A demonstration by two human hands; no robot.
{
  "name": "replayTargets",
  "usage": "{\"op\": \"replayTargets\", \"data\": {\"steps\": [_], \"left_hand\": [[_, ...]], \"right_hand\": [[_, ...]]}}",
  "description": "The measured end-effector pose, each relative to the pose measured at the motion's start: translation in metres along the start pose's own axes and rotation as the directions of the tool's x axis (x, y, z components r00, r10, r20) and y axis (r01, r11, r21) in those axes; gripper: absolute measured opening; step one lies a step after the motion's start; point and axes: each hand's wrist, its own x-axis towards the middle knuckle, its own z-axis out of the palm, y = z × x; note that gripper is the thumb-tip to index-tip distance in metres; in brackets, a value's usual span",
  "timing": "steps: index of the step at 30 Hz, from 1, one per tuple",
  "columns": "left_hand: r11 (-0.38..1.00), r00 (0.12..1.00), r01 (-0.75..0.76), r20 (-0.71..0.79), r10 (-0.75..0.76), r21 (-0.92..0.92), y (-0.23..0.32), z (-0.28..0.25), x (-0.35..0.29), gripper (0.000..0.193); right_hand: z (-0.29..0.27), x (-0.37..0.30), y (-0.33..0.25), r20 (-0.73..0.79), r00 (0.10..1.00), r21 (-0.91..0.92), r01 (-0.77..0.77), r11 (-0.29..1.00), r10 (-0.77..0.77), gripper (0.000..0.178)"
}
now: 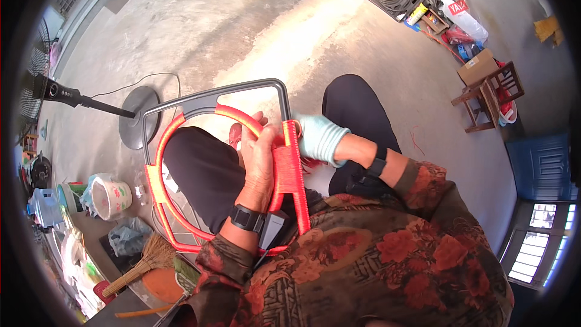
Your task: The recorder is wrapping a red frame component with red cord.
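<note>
A black rectangular frame (212,92) with a round inner ring rests tilted over my lap. Red-orange cord (288,168) is wound tightly around its right side, its lower side and most of the ring; the top bar and upper left side are bare black. My left hand (259,160), ungloved, is closed around the ring near the right side, some fingers hidden behind it. Just outside the upper right side is my right hand (321,138), in a pale blue knitted glove. It looks closed, though its fingertips are blurred and whatever it holds is hidden.
A standing fan (82,98) on a round base stands at the left, its cable on the floor. Nearer are a white bucket (112,198) and a straw broom (145,261). A wooden stool (484,104) with a cardboard box (477,68) stands at the right.
</note>
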Motion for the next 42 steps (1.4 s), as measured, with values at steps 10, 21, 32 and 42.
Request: {"op": "replayTargets", "data": {"steps": [10, 21, 32, 42], "left_hand": [[0.996, 1.000, -0.011, 0.009, 0.012, -0.089, 0.004, 0.000, -0.001, 0.013], [0.948, 0.995, -0.053, 0.064, 0.077, -0.314, 0.019, 0.005, -0.009, 0.016], [0.959, 0.995, 0.097, 0.056, -0.085, -0.266, 0.009, -0.005, -0.002, 0.026], [0.987, 0.983, 0.134, 0.138, -0.121, -0.088, 0.023, 0.011, -0.013, 0.016]], "right_hand": [[-0.008, 0.027, 0.013, -0.223, 0.968, 0.799, 0.113, 0.590, 0.117, 0.071], [-0.029, -0.007, -0.040, -0.589, 0.546, -0.414, 0.430, 0.802, -0.596, 0.063], [-0.079, -0.062, 0.006, -0.433, 0.575, -0.662, 0.320, 0.678, -0.694, 0.050], [-0.117, -0.118, 0.202, -0.447, 0.496, 0.874, 0.418, 0.246, 0.744, 0.036]]}}
